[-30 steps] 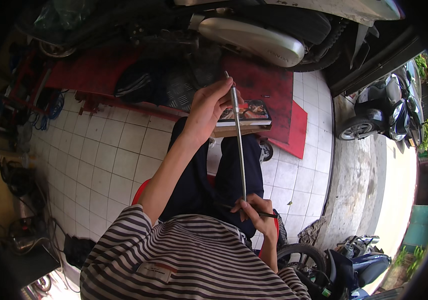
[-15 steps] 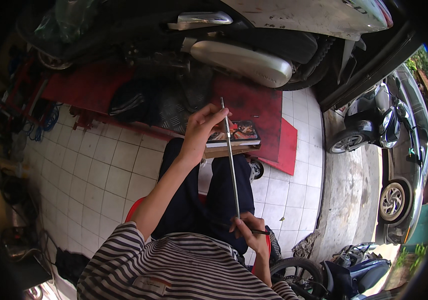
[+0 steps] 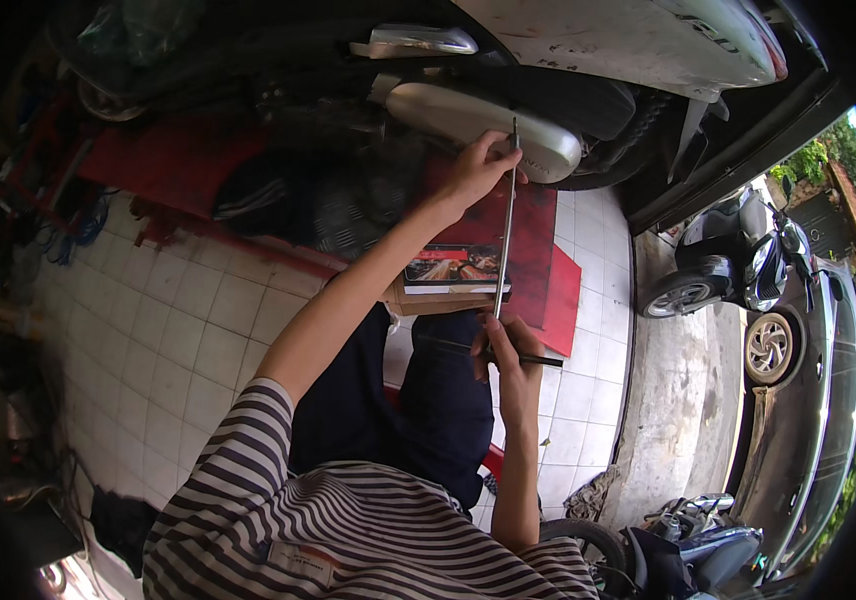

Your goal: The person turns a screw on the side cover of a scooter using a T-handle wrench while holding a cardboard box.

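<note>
Tiled floor [image 3: 198, 345] below, the rod [image 3: 507, 230] has moved forward

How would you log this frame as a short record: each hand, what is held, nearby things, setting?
Left hand: pinches metal rod near its far end
Right hand: holds the rod's near end; a dark bar sticks out from the grip
Nearby: flat picture-covered box above brown cardboard
Beyond: red platform, motorbike
Floor: white tiles
Right side: parked scooter, car
</note>
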`<action>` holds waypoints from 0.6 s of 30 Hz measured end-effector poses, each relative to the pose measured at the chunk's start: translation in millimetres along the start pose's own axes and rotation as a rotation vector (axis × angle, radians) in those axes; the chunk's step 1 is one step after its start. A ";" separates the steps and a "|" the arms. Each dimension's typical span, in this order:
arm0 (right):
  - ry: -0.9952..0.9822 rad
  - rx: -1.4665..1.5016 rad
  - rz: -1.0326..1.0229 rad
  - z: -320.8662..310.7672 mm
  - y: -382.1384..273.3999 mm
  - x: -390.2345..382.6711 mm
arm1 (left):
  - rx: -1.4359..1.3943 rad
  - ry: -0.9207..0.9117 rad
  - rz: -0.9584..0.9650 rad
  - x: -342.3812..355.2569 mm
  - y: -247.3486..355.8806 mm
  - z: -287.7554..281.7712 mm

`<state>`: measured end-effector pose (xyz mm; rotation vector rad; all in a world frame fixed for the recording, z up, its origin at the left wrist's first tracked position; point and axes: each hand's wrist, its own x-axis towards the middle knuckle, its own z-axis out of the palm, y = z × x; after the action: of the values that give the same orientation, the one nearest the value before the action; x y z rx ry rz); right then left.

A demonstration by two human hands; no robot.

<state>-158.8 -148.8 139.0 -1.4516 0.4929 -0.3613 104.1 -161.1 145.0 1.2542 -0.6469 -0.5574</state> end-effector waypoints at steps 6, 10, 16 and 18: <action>-0.033 0.063 -0.026 3.4 -23.9 35.1 | -0.067 -0.006 -0.059 35.3 -1.4 -14.3; -0.026 0.089 -0.030 5.9 -26.7 43.2 | -0.145 -0.039 -0.062 41.1 -6.7 -16.0; -0.062 0.106 -0.009 6.6 -31.6 50.6 | -0.129 -0.063 -0.070 52.3 -5.6 -24.6; -0.067 0.136 0.000 6.2 -31.5 51.7 | -0.101 -0.056 -0.073 53.2 -3.7 -25.5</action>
<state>-109.8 -173.3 165.5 -1.3279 0.4067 -0.3382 159.4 -182.0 144.1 1.1740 -0.6142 -0.6794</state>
